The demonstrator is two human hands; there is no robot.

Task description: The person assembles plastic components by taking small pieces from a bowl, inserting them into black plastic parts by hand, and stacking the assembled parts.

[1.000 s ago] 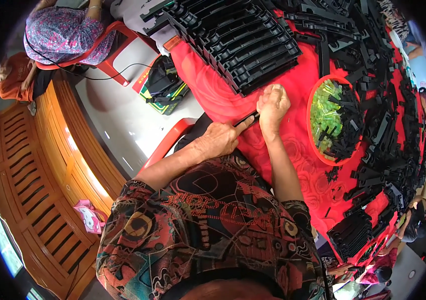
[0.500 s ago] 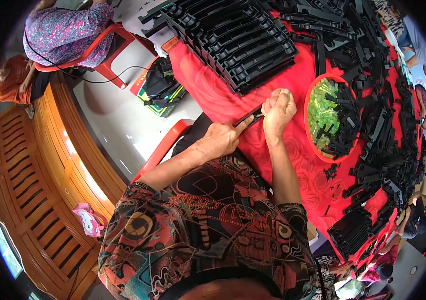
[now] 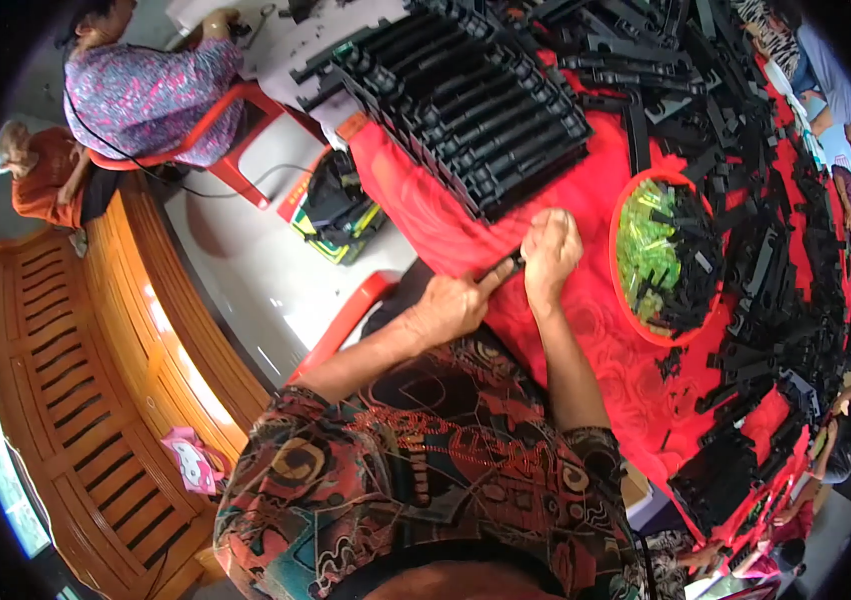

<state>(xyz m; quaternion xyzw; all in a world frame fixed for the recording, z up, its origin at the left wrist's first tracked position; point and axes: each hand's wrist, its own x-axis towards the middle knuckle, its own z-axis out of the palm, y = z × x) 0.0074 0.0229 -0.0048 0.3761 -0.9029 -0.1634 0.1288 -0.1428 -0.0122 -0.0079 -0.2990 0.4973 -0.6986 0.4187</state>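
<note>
Over the near edge of the red tablecloth [image 3: 601, 345], my hands are close together on a slim black plastic piece [image 3: 518, 261]. My left hand [image 3: 453, 303] is closed on its near end, with the index finger stretched along it. A closed fist, my right hand [image 3: 552, 255], grips the far end and covers most of it. Just beyond the hands rises a neat stack of long black plastic strips [image 3: 476, 110]. To the right is an orange-red basin [image 3: 658, 341] holding green translucent pieces [image 3: 646, 240] and small black parts [image 3: 691, 270].
Loose black parts [image 3: 756, 260] heap across the table's right side. A red plastic chair [image 3: 346, 320] stands by my left arm, and a wooden bench [image 3: 76, 380] is further left. Someone in a patterned top [image 3: 151, 95] sits at the far left; other people line the right.
The whole view has shifted slightly down and right. Both hands stay together on the black piece, the right fist turned a little; less of the piece shows between them.
</note>
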